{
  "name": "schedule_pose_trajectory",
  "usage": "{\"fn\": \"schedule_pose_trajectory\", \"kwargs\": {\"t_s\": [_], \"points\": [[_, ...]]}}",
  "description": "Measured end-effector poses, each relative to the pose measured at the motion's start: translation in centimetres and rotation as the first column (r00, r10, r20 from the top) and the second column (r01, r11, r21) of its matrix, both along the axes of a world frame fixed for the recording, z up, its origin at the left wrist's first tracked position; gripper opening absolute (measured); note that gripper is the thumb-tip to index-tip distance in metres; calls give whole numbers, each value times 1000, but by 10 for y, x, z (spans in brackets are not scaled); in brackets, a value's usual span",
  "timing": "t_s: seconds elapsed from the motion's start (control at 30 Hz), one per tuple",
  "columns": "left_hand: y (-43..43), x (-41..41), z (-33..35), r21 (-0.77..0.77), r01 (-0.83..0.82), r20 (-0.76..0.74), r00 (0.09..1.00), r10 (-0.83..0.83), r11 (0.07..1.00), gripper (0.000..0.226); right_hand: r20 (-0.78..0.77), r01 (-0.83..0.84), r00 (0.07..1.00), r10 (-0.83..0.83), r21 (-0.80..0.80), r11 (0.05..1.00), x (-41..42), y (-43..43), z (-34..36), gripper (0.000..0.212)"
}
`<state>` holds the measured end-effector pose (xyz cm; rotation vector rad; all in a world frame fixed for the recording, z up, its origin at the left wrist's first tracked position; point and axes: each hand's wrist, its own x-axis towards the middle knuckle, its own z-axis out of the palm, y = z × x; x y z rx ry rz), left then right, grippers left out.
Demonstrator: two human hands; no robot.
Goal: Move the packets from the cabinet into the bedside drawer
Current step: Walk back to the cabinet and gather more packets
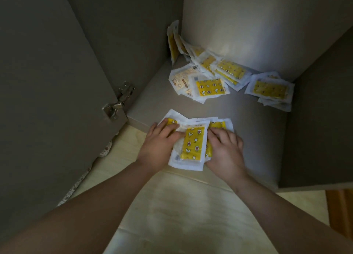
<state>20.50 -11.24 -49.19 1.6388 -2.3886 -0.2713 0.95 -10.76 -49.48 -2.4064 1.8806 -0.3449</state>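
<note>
Several white packets with yellow flower-print fronts form a small bundle (193, 144) at the front edge of the cabinet floor (238, 116). My left hand (158, 146) holds the bundle's left side, fingers curled over it. My right hand (225, 150) grips its right side the same way. More packets (210, 87) lie scattered deeper in the cabinet. Some lean in the back corner (174, 41). Another small pile (269, 89) sits at the right. The bedside drawer is out of view.
The cabinet door (47, 100) stands open at the left on a metal hinge (118, 100). The cabinet's right wall (321, 120) closes that side. Light wooden flooring (181, 206) lies under my arms. A patterned fabric (103, 152) shows below the door.
</note>
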Motion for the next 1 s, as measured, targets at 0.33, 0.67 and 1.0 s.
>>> {"fn": "schedule_pose_trajectory", "kwargs": {"t_s": [0.33, 0.67, 1.0], "points": [[4, 3, 17, 48, -93, -555, 825, 104, 994, 31, 162, -41, 986, 41, -3, 999, -4, -8, 11, 45], [-8, 5, 33, 487, -463, -643, 383, 663, 740, 50, 790, 250, 443, -423, 344, 905, 46, -10, 60, 17], [56, 26, 63, 675, -452, -576, 170, 800, 583, 43, 706, 83, -15, -708, 707, 702, 76, 30, 94, 10]]}}
